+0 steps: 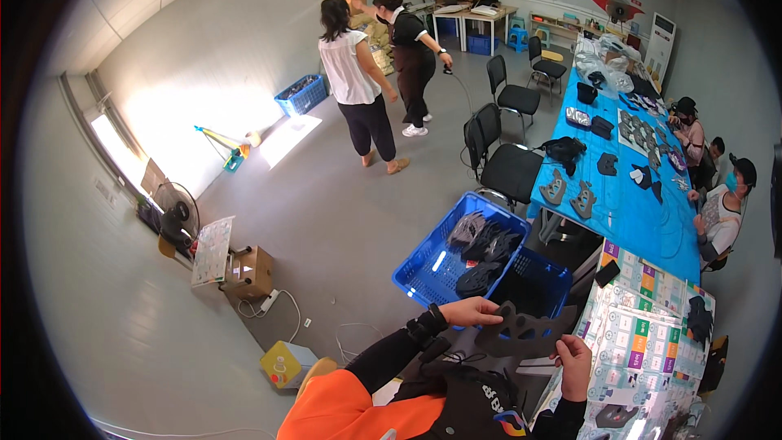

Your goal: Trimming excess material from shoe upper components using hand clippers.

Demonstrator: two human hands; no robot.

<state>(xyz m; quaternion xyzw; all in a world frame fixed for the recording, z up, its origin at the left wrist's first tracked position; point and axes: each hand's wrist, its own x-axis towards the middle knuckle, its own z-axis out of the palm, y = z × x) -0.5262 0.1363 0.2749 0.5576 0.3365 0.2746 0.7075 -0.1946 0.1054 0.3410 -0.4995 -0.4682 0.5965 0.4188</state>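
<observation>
My left hand (471,310), with a black band at its wrist, pinches the left end of a dark grey foam pad (521,341) with cut-out holes. At the pad's right end, the fingers of my right hand (575,365) are closed on its edge. The pad hangs between both hands, in front of the blue crates and beside the paper-covered table. Just beyond, a blue plastic crate (423,270) holds several stacks of dark grey pieces (482,246). Part of a second, darker blue crate (544,281) shows behind the pad.
The near table (623,334) carries printed sheets, a black phone (607,273) and dark pieces. Similar pads (582,200) lie on the blue-covered table (635,224), where people sit along the right. Black chairs (511,171) line its left side. Two people stand farther off.
</observation>
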